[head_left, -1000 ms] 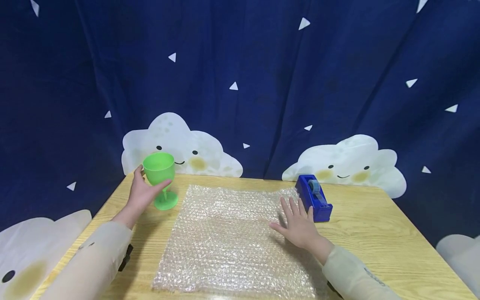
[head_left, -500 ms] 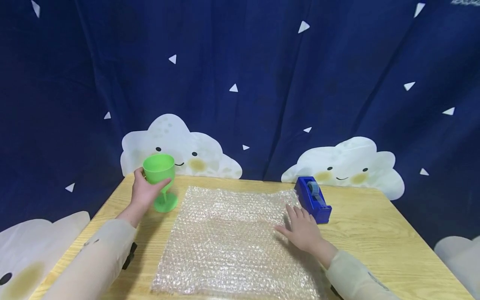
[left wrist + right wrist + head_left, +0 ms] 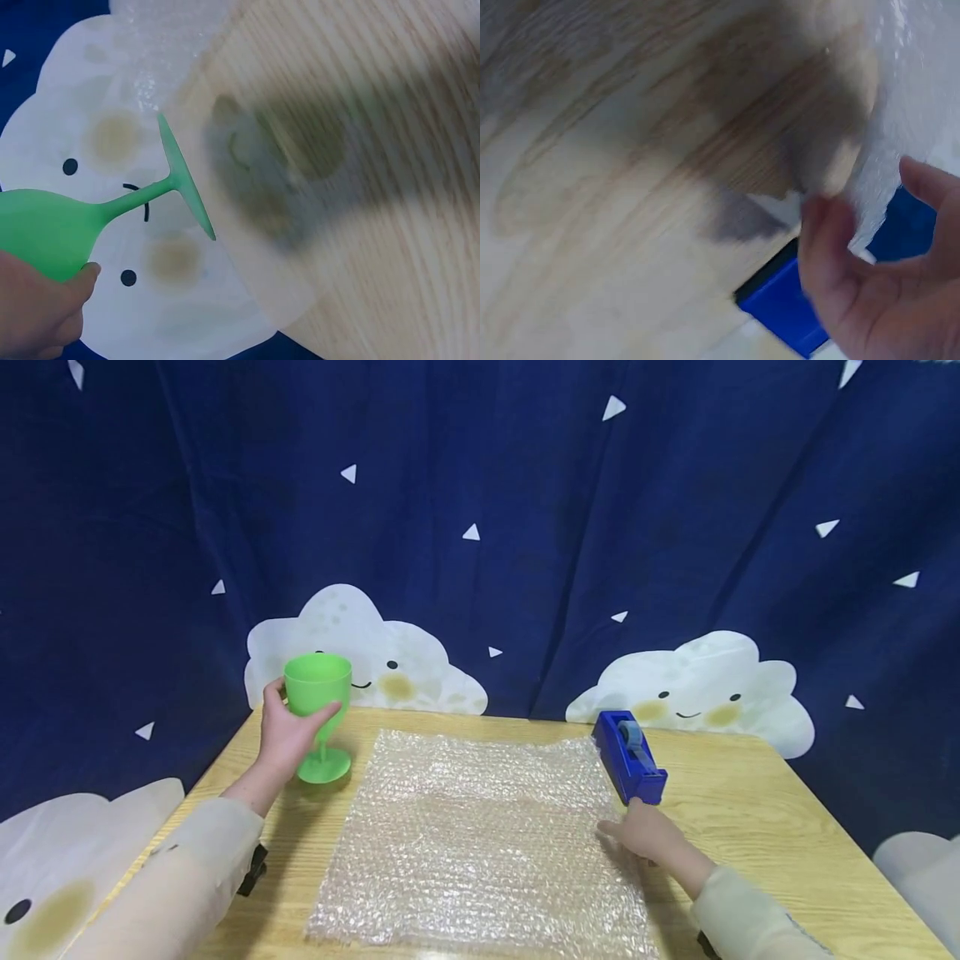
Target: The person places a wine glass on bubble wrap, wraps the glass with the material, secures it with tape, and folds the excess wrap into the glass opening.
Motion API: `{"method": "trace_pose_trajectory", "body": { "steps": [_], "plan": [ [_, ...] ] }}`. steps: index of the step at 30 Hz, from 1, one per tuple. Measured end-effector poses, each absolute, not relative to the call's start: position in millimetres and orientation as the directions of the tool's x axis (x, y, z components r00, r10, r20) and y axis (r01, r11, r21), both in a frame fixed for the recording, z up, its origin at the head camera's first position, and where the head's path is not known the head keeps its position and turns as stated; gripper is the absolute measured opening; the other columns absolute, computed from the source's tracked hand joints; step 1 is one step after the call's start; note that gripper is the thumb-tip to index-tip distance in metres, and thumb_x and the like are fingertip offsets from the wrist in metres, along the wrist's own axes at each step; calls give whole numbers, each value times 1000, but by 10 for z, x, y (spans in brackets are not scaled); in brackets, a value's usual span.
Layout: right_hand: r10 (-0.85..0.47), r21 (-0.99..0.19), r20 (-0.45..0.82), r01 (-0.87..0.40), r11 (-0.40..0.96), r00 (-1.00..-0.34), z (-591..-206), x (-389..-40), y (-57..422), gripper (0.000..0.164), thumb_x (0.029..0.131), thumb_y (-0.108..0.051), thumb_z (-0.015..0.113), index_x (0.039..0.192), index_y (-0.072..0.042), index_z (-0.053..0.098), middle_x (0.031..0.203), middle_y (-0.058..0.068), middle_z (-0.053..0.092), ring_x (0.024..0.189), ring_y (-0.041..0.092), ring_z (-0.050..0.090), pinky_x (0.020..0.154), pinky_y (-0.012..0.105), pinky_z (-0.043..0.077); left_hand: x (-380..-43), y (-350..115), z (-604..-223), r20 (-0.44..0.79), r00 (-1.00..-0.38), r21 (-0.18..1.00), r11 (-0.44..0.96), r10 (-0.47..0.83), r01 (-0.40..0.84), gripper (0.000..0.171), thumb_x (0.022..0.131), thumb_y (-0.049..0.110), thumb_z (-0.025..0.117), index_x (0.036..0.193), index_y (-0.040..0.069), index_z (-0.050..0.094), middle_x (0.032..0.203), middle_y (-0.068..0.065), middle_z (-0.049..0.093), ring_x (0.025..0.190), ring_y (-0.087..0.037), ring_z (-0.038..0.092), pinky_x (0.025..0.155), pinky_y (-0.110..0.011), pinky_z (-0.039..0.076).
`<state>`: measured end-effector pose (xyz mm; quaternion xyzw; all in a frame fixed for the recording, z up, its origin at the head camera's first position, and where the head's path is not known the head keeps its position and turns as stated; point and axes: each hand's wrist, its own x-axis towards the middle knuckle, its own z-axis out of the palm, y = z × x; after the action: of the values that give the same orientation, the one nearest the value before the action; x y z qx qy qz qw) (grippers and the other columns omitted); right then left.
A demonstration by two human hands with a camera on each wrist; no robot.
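Observation:
My left hand (image 3: 287, 731) grips the bowl of a green plastic goblet (image 3: 318, 681), thumb across its near side. In the left wrist view the goblet's foot (image 3: 184, 176) hangs above the wooden tabletop. A sheet of clear bubble wrap (image 3: 472, 835) lies flat in the middle of the table. At its right edge is my right hand (image 3: 652, 837), thumb pointing left and fingers bent downward. Seen from the right wrist, thumb and fingers stand apart with nothing pinched between them, the bubble wrap (image 3: 915, 82) just beyond.
A blue tape dispenser (image 3: 630, 756) with a roll of tape stands at the wrap's far right corner, just beyond my right hand. Behind the wooden table (image 3: 750, 810) hangs a dark blue curtain (image 3: 420, 543) printed with clouds and white triangles.
The right hand has moved right and nearer me, off the wrap's surface to its edge, its spread fingers now bent. The left hand has raised the goblet slightly.

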<state>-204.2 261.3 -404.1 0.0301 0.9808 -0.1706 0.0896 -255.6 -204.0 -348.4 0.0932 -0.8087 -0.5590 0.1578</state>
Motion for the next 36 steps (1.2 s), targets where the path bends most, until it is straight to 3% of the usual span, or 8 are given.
{"method": "trace_pose_trajectory", "body": {
  "steps": [2, 4, 9, 17, 29, 36],
  "plan": [
    [46, -427, -234, 145, 893, -971, -4068, -2033, 2662, 42, 83, -33, 61, 67, 5, 56, 48, 3, 50, 39, 13, 49, 39, 26, 44, -2550, -2026, -3471, 152, -933, 938, 346, -325, 32, 91, 82, 31, 69, 146, 9, 8, 147, -21, 26, 133, -38, 32, 109, -53, 30],
    [64, -512, -261, 194, 837, -963, -4113, -2032, 2694, 37, 81, -24, 60, 51, -10, 46, 39, -2, 41, 33, 8, 41, 36, 22, 41, -2544, -2011, -3462, 151, -935, 941, 335, -322, 37, 90, 83, 29, 69, 146, 9, 9, 147, -21, 27, 133, -37, 32, 109, -51, 30],
    [101, -661, -323, 301, 688, -941, -4204, -2034, 2717, 30, 83, -9, 55, 55, -11, 45, 43, -3, 42, 37, 6, 42, 39, 20, 45, -2530, -1954, -3418, 129, -945, 951, 308, -301, 32, 90, 83, 30, 69, 146, 11, 8, 148, -20, 26, 134, -36, 32, 110, -50, 30],
    [56, -797, -380, 357, 488, -923, -4251, -2066, 2649, 22, 89, -3, 47, 67, -4, 48, 45, -4, 47, 37, 4, 45, 39, 14, 41, -2497, -1800, -3327, 88, -963, 966, 260, -255, 19, 88, 83, 30, 68, 146, 12, 9, 150, -18, 25, 134, -35, 32, 110, -49, 31],
    [35, -827, -371, 348, 441, -928, -4269, -2156, 2626, 18, 90, -4, 48, 72, -2, 48, 50, -4, 48, 41, 4, 47, 41, 15, 44, -2430, -1170, -3195, 22, -997, 999, 44, -68, 19, 79, 87, 21, 64, 145, 5, 13, 144, -22, 29, 127, -35, 39, 107, -45, 38],
    [16, -812, -379, 341, 473, -925, -4295, -2192, 2608, 21, 91, -4, 47, 70, -4, 48, 50, -3, 47, 41, 4, 47, 41, 15, 44, -2456, -700, -3293, -81, -996, 996, -39, 49, -83, 78, 88, 29, 62, 144, 1, 17, 142, -21, 33, 126, -37, 44, 103, -46, 43]
  ]
}}
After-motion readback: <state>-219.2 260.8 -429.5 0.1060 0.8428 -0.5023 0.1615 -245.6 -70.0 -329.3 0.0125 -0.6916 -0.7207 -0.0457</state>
